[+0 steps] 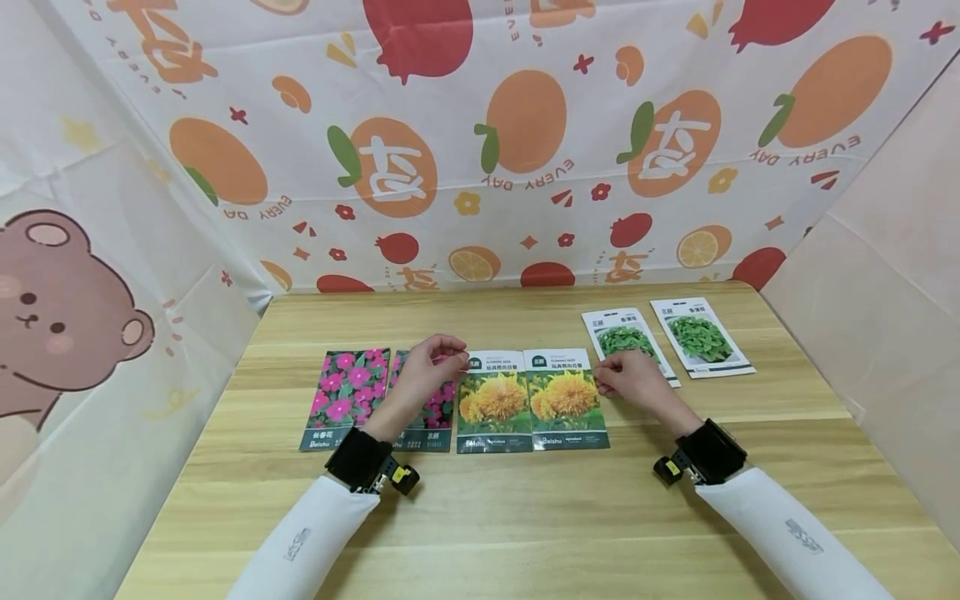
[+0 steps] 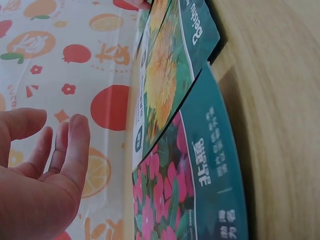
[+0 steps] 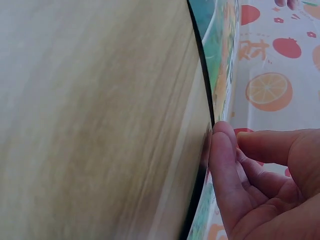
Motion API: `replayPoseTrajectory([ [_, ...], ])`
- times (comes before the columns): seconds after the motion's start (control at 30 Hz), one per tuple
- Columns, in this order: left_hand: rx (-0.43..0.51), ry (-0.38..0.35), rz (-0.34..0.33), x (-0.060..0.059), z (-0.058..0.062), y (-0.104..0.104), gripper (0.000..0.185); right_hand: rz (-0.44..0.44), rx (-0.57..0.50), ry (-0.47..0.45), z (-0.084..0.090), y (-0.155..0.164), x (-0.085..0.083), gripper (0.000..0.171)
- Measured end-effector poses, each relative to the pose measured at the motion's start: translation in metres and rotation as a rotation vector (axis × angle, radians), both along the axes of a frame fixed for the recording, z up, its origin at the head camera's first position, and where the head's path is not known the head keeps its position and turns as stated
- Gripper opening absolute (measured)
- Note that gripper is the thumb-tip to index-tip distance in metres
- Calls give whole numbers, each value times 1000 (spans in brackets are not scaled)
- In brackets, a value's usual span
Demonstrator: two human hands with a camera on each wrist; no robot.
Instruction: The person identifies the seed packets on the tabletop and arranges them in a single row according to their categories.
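lying flat mid-table, right sunflower packet (image 1: 567, 398) is being touched at its upper right edge | right hand (image 1: 633, 379) is hovering curled, pinching nothing visibly | left hand (image 1: 426, 367) is hanging relaxed over pink packet (image 1: 431, 408)

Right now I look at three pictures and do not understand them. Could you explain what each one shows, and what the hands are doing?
No machine here: a person with bare hands works at a wooden table. The large picture comes from a camera on the head. The two tilted close-ups come from small cameras on the wrists.

Six seed packets lie on the table: two pink flower packets, two yellow flower packets, and two green leaf packets.

The left hand hovers over the second pink packet with relaxed fingers. The right hand touches the right edge of a yellow packet; whether it grips is unclear.
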State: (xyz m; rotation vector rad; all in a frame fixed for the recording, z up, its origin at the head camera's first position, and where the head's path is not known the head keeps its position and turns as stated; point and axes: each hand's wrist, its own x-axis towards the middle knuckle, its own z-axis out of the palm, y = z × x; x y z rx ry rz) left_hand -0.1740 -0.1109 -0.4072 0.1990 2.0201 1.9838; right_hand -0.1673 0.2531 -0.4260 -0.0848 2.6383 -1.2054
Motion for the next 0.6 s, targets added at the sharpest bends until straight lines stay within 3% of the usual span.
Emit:
replayPoseTrajectory([
  [0.17, 12, -20, -3, 0, 1, -4, 39, -2, 13, 19, 7, 4, 4, 26],
  [0.33, -66, -10, 42, -2, 4, -9, 38, -34, 62, 159, 18, 20, 4, 34],
  [0.47, -96, 6, 50, -3, 7, -14, 36, -107, 206, 305, 29, 45, -5, 33],
  [0.6, -88, -2, 28, 1, 22, -14, 33, -175, 357, 376, 44, 73, -16, 29],
])
